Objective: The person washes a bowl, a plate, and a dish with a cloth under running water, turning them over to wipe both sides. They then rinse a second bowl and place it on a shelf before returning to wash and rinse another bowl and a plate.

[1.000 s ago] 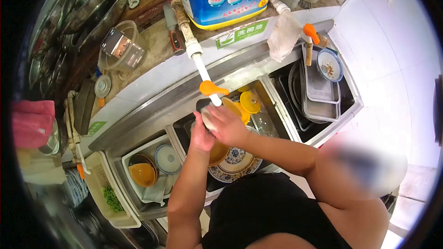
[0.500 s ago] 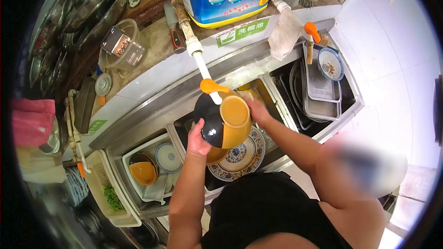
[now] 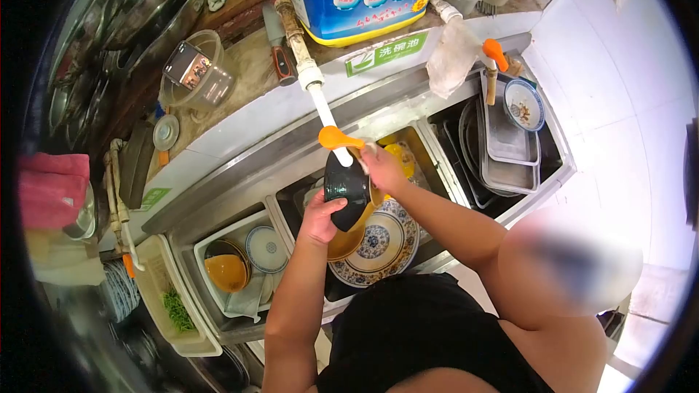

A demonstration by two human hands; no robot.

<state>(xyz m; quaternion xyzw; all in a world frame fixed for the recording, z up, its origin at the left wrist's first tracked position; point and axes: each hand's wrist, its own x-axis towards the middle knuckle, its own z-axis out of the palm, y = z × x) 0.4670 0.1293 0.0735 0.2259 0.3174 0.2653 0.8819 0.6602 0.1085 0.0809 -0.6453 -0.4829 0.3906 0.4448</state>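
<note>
A black and yellow bowl [image 3: 347, 193] is held on its side under the white tap spout [image 3: 320, 105] with its orange handle. My left hand [image 3: 320, 216] grips the bowl's lower left side, thumb across the black surface. At its upper right side my right hand [image 3: 382, 167] is closed on the rim, with what looks like a pale cloth partly hidden at the fingers. Below, in the middle basin, lie a blue-patterned white plate [image 3: 387, 247] and another yellow bowl [image 3: 345, 246], partly covered by the held bowl.
To the left, a white tub [image 3: 211, 298] holds stacked bowls and a small plate. Metal trays [image 3: 510, 167] fill the right basin, with a patterned bowl [image 3: 523, 105] above them. A blue detergent jug [image 3: 364, 0], a knife [image 3: 280, 51] and a clear container [image 3: 218, 84] stand or lie behind.
The held bowl has turned, so its black side now faces the camera and its yellow base no longer shows. My right hand has moved slightly left and closer to the spout.
</note>
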